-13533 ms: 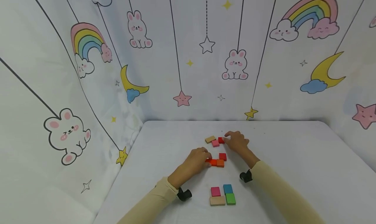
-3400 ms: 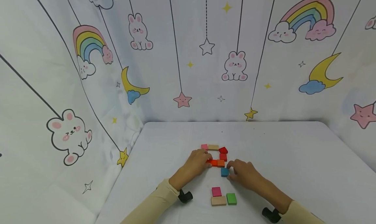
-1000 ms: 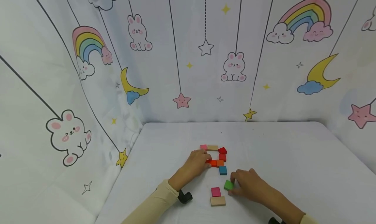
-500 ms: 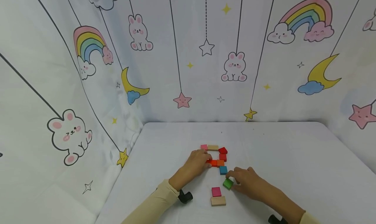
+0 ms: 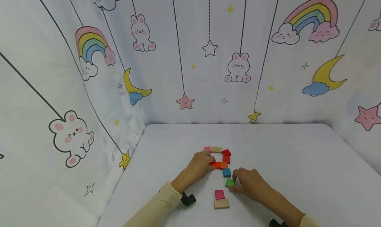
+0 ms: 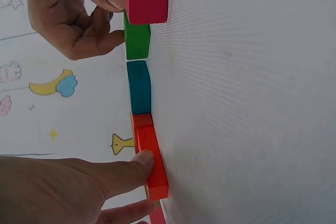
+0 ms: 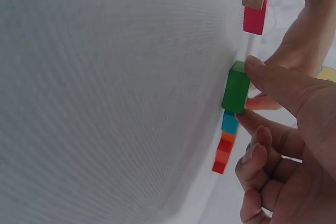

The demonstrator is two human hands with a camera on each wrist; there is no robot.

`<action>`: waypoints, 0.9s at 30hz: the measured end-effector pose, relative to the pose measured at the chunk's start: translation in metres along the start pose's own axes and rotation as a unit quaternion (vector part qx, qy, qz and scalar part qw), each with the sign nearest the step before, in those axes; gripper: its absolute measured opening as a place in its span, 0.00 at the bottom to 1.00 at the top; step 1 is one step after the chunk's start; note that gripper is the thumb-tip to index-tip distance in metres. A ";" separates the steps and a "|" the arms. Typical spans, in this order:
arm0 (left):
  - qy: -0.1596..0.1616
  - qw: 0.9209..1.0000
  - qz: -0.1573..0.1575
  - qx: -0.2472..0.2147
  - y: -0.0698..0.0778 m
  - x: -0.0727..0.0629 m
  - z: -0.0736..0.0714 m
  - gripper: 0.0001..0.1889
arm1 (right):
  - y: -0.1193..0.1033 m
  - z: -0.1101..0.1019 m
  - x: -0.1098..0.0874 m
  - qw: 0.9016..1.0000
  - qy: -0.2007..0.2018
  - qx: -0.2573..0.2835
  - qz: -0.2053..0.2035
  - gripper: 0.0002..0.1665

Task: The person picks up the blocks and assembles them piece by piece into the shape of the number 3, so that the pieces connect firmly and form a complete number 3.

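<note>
My right hand point(image 5: 249, 183) pinches a green block point(image 5: 230, 183) between thumb and index finger, low over the white table. In the right wrist view the green block point(image 7: 236, 88) shows its long side, thumb at one end and index finger at the other. Just beyond it lies a blue block point(image 5: 227, 172), apart from the green one. An orange block point(image 5: 224, 165) touches an orange-red block point(image 5: 216, 165), whose left end my left hand point(image 5: 198, 164) holds. The left thumb lies against the orange-red block point(image 6: 152, 163) in the left wrist view.
Farther back, a red block point(image 5: 226, 159), a darker red angular block point(image 5: 226, 152), a tan block point(image 5: 216, 150) and a pink block point(image 5: 207, 149) continue the curved row. Nearer lie a magenta block point(image 5: 219, 194) and another tan block point(image 5: 221, 204). A patterned cloth point(image 5: 166, 55) hangs behind the table.
Earlier, pink, tan and dark red blocks were rearranged at the back, and the blue block was brought forward to the row. Lately the green block has moved away from me, turning, toward the blue one.
</note>
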State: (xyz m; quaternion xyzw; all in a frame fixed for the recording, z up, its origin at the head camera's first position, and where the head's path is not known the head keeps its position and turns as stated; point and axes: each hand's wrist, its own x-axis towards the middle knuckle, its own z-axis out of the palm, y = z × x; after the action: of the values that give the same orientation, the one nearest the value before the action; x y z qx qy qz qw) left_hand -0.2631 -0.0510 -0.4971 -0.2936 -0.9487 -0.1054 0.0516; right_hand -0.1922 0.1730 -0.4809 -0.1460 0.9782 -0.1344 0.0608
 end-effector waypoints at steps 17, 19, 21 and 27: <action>-0.002 1.000 0.003 -0.001 0.001 -0.001 -0.001 0.13 | -0.005 0.006 0.007 0.999 0.018 0.005 0.026 0.25; 0.000 1.000 0.005 0.001 0.001 -0.001 -0.001 0.12 | -0.005 0.006 0.007 0.999 0.019 0.006 0.026 0.25; 0.002 1.000 0.006 0.002 0.001 -0.002 -0.002 0.12 | -0.005 0.006 0.008 0.999 0.020 0.007 0.024 0.25; 0.005 1.000 0.005 0.004 0.001 -0.001 -0.001 0.12 | -0.006 0.005 0.006 0.999 0.028 0.009 0.021 0.25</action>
State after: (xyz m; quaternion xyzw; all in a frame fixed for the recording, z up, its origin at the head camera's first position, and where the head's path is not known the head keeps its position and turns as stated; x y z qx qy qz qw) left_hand -0.2618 -0.0509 -0.4964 -0.2980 -0.9472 -0.1029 0.0580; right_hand -0.1958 0.1648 -0.4844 -0.1209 0.9812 -0.1455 0.0377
